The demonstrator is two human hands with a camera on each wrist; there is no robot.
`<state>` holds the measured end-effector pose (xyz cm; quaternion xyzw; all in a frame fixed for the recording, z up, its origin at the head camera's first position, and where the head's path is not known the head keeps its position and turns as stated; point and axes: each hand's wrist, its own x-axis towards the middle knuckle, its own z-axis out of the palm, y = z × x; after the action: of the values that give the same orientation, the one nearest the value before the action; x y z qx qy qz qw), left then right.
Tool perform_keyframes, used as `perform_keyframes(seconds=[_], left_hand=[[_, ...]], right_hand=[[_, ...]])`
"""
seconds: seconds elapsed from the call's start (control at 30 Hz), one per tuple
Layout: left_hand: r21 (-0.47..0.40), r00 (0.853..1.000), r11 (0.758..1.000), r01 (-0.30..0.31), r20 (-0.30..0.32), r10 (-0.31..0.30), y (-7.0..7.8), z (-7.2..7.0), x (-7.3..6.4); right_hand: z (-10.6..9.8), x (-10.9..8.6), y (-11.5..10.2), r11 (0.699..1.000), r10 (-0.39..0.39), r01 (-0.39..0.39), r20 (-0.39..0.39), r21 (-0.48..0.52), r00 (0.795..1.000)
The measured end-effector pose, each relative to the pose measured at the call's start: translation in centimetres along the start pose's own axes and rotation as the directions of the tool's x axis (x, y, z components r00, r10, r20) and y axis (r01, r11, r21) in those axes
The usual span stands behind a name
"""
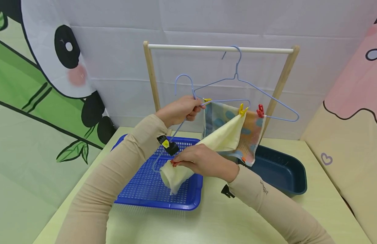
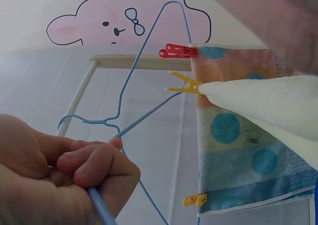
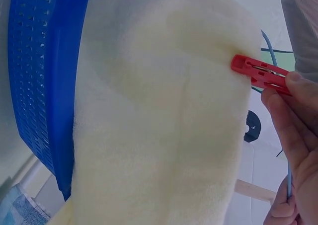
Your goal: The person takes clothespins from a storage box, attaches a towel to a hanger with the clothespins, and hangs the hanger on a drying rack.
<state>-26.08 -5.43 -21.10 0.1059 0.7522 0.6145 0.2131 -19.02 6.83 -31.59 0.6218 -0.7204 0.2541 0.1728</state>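
My left hand (image 1: 183, 110) grips a blue wire hanger (image 1: 228, 100) just below its hook, fingers curled round the wire. A pale yellow towel (image 1: 222, 139) hangs from this hanger's far end, where a yellow clothespin (image 1: 242, 110) holds one corner. With thumb and fingers my right hand (image 1: 209, 161) pinches a red clothespin (image 3: 258, 75), whose tip bites the towel's other edge. That edge sags over the basket, near the hanger's lower end. Behind, a second blue hanger (image 1: 236, 69) carries a patterned towel (image 2: 226, 128), clipped by a red clothespin (image 2: 179, 51) and a yellow one (image 2: 195, 200).
The second hanger hangs on the white rod (image 1: 188, 47) of a wooden-legged rack. A blue mesh basket (image 1: 194, 200) sits on the table (image 1: 225, 217) under my hands. At the right, behind my right forearm, stands a dark teal tub (image 1: 301, 173).
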Motion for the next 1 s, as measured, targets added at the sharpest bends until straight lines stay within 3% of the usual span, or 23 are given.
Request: perform_keyframes(seconds=[0.47,0.7,1.0], left_hand=[[0.036,1.0,0.999,-0.013,0.003,0.013,0.03,0.02,-0.01],[0.099,1.0,0.995,-0.026,0.014,0.025,-0.05,-0.24,-0.16],[0.102,0.999,0.994,-0.035,0.026,0.032,-0.18,-0.37,-0.1]], right_hand=[[0.02,0.23,-0.59,0.994,0.035,-0.026,0.083,-0.104,0.996],[0.45,-0.19,-0.17,0.997,0.036,-0.033,0.046,-0.064,0.998],[0.34,-0.4,-0.03,0.998,0.06,-0.059,0.04,-0.026,0.997]])
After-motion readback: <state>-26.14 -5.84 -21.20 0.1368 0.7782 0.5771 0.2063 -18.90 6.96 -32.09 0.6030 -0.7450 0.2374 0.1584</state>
